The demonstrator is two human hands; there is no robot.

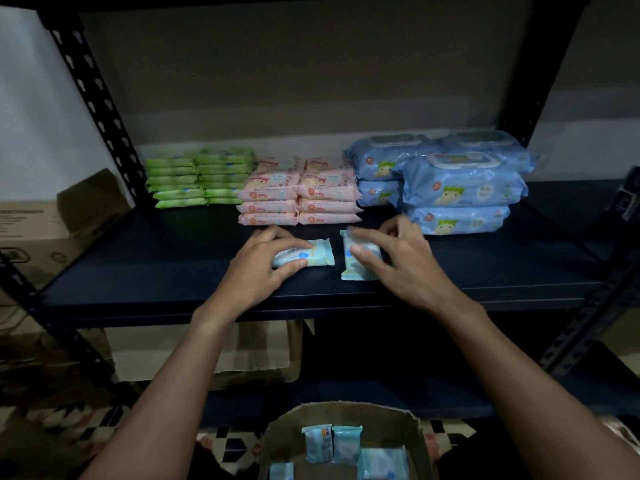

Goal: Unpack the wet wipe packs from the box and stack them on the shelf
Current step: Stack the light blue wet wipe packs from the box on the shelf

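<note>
Near the shelf (138, 271) front, the left pack (320, 252) is gripped by the curled left hand (263, 261) and the right pack (360, 270) pinched by the right hand (401, 261); since they are laid crosswise, a crooked stack could be begun and toppled toward the box (346, 414) below.

A printed cardboard box (38, 233) stood at the left edge with one flap (90, 195) raised. A second, plain box (252, 355) sat lower down near the middle, in shadow. The floor (62, 427) carried a pattern of black, white and reddish diamonds. A pale wall (24, 98) rose at the left, and a grey wall (294, 71) lay behind. A dark object (628, 195) at the right edge was too dim to make out.
</note>
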